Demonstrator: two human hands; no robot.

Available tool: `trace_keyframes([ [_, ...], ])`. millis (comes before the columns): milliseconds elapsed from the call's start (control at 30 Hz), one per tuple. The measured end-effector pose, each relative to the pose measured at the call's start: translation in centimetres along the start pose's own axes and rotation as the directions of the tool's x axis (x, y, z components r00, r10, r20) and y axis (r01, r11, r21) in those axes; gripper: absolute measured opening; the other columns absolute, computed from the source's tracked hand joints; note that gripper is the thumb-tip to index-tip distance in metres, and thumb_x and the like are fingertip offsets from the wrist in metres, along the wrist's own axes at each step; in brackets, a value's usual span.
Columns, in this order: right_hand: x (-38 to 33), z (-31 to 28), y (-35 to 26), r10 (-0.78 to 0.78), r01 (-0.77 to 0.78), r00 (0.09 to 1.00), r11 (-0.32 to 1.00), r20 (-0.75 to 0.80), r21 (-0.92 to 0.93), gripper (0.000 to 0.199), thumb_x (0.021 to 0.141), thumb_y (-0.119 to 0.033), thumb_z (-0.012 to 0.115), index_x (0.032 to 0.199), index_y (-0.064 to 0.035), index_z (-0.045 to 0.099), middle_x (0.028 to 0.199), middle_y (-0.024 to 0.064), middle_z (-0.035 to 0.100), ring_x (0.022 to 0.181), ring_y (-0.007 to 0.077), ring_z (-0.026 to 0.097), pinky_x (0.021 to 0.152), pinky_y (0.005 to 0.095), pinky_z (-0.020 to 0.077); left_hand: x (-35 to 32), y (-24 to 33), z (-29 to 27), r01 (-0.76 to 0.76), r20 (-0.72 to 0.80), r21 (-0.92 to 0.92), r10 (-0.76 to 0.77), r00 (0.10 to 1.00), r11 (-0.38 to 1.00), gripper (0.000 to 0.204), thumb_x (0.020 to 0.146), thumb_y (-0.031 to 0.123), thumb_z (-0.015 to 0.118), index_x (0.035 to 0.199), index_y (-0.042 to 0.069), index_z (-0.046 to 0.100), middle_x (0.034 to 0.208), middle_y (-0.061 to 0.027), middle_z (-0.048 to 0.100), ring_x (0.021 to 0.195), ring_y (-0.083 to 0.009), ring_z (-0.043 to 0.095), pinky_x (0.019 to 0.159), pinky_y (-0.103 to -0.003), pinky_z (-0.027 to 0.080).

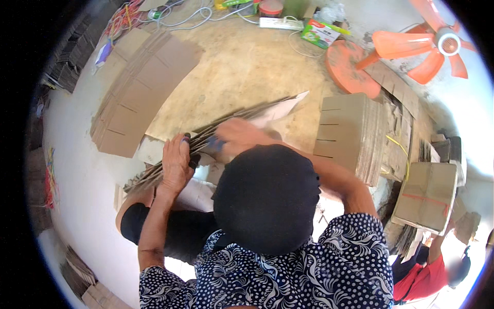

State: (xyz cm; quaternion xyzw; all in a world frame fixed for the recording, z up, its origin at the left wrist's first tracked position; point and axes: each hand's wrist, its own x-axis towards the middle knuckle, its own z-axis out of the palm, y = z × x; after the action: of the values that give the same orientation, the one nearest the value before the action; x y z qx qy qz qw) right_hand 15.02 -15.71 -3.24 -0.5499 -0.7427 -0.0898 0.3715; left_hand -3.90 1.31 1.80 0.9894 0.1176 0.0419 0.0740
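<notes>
Two bare hands work a fanned sheaf of flat cardboard blanks [226,126] lying slantwise over a wooden board [242,67]. Left hand [176,166] curls closed around the sheaf's lower end; right hand [234,135], blurred, rests on its middle, its finger spread impossible to tell. More stacked cardboard [350,135] stands just beside, to the right.

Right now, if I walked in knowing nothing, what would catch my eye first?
Probably the bright orange fan at the upper right, beside a round orange stool. In the middle, the left hand and right hand grip a sheaf of flattened cardboard sheets held on edge above the plywood floor board. More cardboard lies fanned out at the upper left and stacked at the right.
</notes>
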Motion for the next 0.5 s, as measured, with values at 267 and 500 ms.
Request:
trace_keyframes([
  [267, -16.0, -13.7, -12.5, 0.756, -0.763, 0.516, 0.191, -0.404, -0.617, 0.028, 0.066, -0.012, 0.072, 0.09, -0.0013, 0.061, 0.134, 0.0223, 0.045, 0.129, 0.0396, 0.037, 0.103, 0.0571, 0.0288, 0.2, -1.4, -0.5, 0.084, 0.004, -0.304, -0.087, 0.996, 0.949, 0.028, 0.063, -0.008, 0.056, 0.085, 0.007, 0.048, 0.082, -0.0187, 0.056, 0.079, -0.0416, 0.056, 0.065, -0.043, 0.046],
  [500, -23.7, -15.9, -11.5, 0.755, -0.694, 0.441, -0.055, -0.484, -0.718, 0.05, 0.075, -0.02, 0.071, 0.117, 0.0004, 0.053, 0.128, 0.0223, 0.049, 0.119, 0.0378, 0.047, 0.101, 0.0458, 0.0379, -3.0, -6.6, -13.8, 0.282, -0.384, -0.184, -0.333, 0.861, 0.942, 0.014, 0.084, 0.008, 0.058, 0.098, 0.006, 0.055, 0.088, -0.0217, 0.061, 0.081, -0.0414, 0.057, 0.07, -0.041, 0.046],
])
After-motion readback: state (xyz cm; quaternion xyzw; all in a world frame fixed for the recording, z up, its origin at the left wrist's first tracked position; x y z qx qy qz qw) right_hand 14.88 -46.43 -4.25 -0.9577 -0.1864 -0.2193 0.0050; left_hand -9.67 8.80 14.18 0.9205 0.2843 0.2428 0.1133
